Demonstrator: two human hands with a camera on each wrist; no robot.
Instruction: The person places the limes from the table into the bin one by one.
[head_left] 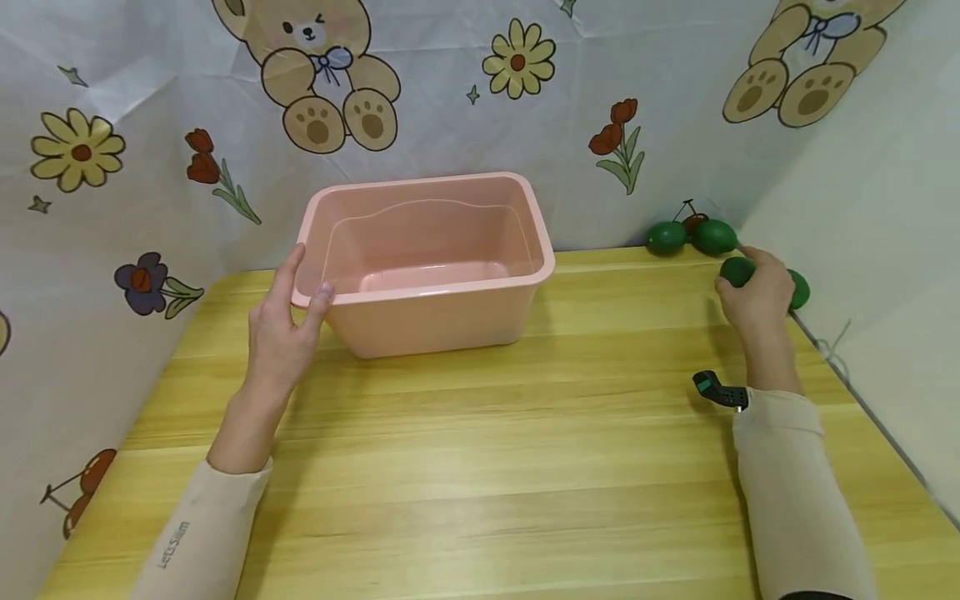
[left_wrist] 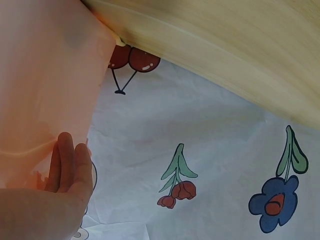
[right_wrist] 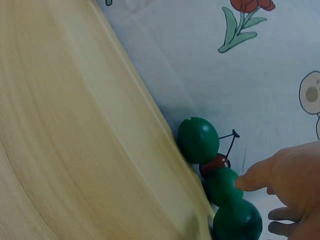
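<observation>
A pink plastic bin (head_left: 431, 321) stands on the wooden table near the back. My left hand (head_left: 285, 333) touches its left front corner: the thumb is at the front rim, and the fairly straight fingers (left_wrist: 65, 165) lie along the outside of the side wall. At the table's back right corner are several smooth, dark green limes. My right hand (head_left: 759, 292) reaches among them, its thumb and fingers spread beside the nearest left lime (right_wrist: 237, 220). Another lime (head_left: 801, 290) shows partly behind the hand. Two more, a left one (head_left: 666, 238) and a right one (head_left: 715, 237), lie against the back cloth.
The wood-grain table (head_left: 480, 467) ends at a white cloth (head_left: 450, 108) printed with bears and flowers behind and at the left. A pale wall (head_left: 877, 217) borders the right edge. A dark strap end (head_left: 720, 390) sticks out from the right wrist.
</observation>
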